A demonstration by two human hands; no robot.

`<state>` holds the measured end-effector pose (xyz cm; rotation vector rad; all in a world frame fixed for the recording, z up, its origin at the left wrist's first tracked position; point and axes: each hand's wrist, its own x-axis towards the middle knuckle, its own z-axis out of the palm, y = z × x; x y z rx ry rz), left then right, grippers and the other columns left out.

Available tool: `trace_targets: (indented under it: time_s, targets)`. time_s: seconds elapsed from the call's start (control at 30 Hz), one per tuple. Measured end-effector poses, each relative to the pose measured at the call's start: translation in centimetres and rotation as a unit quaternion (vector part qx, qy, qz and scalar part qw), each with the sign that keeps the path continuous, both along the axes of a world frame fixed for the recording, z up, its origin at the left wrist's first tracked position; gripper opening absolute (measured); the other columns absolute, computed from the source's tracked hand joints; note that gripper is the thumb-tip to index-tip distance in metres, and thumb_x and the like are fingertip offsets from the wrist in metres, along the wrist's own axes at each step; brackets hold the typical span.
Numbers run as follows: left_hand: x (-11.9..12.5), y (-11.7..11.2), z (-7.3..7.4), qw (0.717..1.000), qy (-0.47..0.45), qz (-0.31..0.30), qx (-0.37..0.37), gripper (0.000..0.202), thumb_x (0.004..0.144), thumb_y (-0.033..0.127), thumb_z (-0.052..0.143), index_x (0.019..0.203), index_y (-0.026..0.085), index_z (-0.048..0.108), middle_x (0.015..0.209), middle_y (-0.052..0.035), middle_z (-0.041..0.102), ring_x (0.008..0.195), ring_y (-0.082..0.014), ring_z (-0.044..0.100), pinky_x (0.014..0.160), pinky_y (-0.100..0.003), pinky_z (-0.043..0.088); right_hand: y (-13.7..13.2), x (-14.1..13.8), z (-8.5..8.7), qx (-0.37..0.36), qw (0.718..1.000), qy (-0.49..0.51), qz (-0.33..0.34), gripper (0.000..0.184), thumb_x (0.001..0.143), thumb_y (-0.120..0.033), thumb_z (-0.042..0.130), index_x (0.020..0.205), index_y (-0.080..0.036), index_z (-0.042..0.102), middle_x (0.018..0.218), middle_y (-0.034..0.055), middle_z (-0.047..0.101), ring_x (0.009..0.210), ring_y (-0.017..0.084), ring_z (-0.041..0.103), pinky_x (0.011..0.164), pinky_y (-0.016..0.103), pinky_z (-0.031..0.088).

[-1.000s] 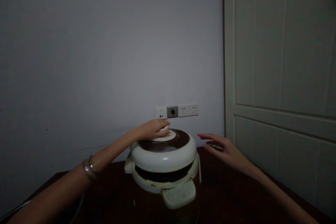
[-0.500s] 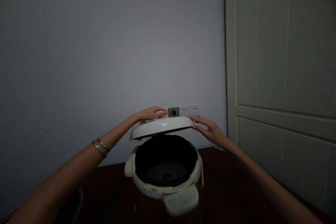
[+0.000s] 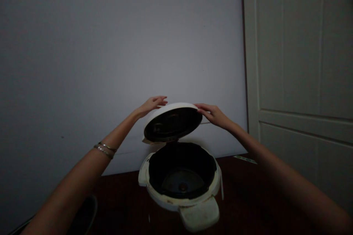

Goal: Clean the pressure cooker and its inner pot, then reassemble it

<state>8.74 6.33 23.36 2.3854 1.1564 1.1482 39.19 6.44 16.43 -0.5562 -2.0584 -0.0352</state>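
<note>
An electric pressure cooker [image 3: 162,202] with a worn whitish rim and side handles stands on a dark table. Its dark inside is in plain sight, with a small round spot at the bottom. Tilted up above the pot at the back is its white lid [image 3: 173,124], showing a dark underside. My right hand [image 3: 214,114] grips the lid's right edge between thumb and fingers. Just behind the lid's upper left side, my left hand [image 3: 152,105] has its fingers stretched out; whether they touch the lid I cannot tell. Two bracelets circle the left wrist.
Close behind the cooker rises a pale wall [image 3: 110,44]. A panelled white door [image 3: 292,62] stands to the right. On the dark red-brown table [image 3: 242,191] lies a small pale strip [image 3: 245,159] near the wall. A dark rounded object [image 3: 86,213] sits at lower left.
The lid has tilted further up and back, baring its underside and covering the wall sockets. Both hands rose with it; my left hand's fingers have straightened. The view shifted slightly.
</note>
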Motion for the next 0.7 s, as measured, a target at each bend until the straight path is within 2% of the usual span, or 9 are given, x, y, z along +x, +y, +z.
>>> trace_targets:
  time_s: [0.1,0.17,0.23,0.3,0.4,0.53,0.7]
  targets:
    - [-1.2,-3.5,2.2,0.998,-0.006,-0.034,0.048,0.053,0.09,0.046,0.038,0.122,0.009,0.057,0.121,-0.0185,0.062,0.112,-0.0245,0.058,0.091,-0.038,0.047,1.2,-0.6,0.9,0.0,1.0,-0.001,-0.007,0.037,0.09,-0.035,0.044,0.117,-0.017,0.062,0.115,0.0081,0.067,0.102,0.022,0.062,0.089,0.033,0.047]
    - [-1.9,-5.4,3.2,0.997,0.023,-0.015,0.077,0.048,0.085,0.047,0.048,0.112,0.01,0.064,0.117,-0.0155,0.065,0.11,-0.0246,0.059,0.092,-0.039,0.046,2.1,-1.1,1.6,-0.003,1.0,-0.005,-0.014,0.039,0.091,-0.036,0.043,0.118,-0.016,0.062,0.113,0.0089,0.068,0.1,0.022,0.063,0.088,0.033,0.047]
    - [-2.7,-6.2,3.6,0.993,0.069,0.026,0.092,0.045,0.079,0.047,0.058,0.107,0.013,0.067,0.11,-0.0116,0.068,0.104,-0.0239,0.061,0.092,-0.039,0.045,3.0,-1.7,2.3,-0.002,1.0,-0.012,-0.023,0.039,0.092,-0.037,0.042,0.119,-0.016,0.062,0.113,0.0084,0.068,0.099,0.022,0.063,0.089,0.033,0.046]
    - [-3.6,-6.0,3.3,0.988,0.108,0.057,0.092,0.045,0.074,0.046,0.064,0.108,0.016,0.067,0.105,-0.0092,0.07,0.098,-0.0226,0.063,0.09,-0.039,0.046,3.8,-2.3,3.1,0.002,0.999,-0.023,-0.029,0.039,0.093,-0.037,0.04,0.118,-0.017,0.062,0.115,0.0077,0.067,0.102,0.022,0.062,0.092,0.034,0.044]
    - [-4.9,-4.6,2.1,0.986,0.125,0.071,0.09,0.05,0.074,0.046,0.063,0.113,0.015,0.064,0.103,-0.0102,0.07,0.096,-0.0223,0.063,0.088,-0.037,0.047,5.0,-3.3,4.0,-0.005,0.999,-0.036,-0.032,0.038,0.094,-0.035,0.038,0.118,-0.019,0.063,0.117,0.006,0.066,0.105,0.022,0.06,0.093,0.034,0.043]
    - [-5.6,-2.6,0.6,0.987,0.093,0.083,0.102,0.052,0.08,0.046,0.053,0.12,0.014,0.06,0.112,-0.0122,0.068,0.1,-0.0226,0.062,0.09,-0.037,0.046,6.4,-4.6,4.7,-0.021,0.998,-0.034,-0.054,0.038,0.095,-0.035,0.036,0.118,-0.019,0.062,0.117,0.0047,0.066,0.106,0.021,0.06,0.092,0.031,0.043]
    - [-5.4,-0.3,-0.1,0.989,0.053,0.089,0.102,0.055,0.084,0.048,0.044,0.126,0.014,0.056,0.125,-0.0109,0.061,0.11,-0.0241,0.058,0.095,-0.037,0.043,7.9,-5.9,4.9,-0.03,0.994,-0.031,-0.104,0.04,0.096,-0.036,0.033,0.115,-0.019,0.064,0.112,0.0044,0.068,0.101,0.021,0.061,0.088,0.029,0.043]
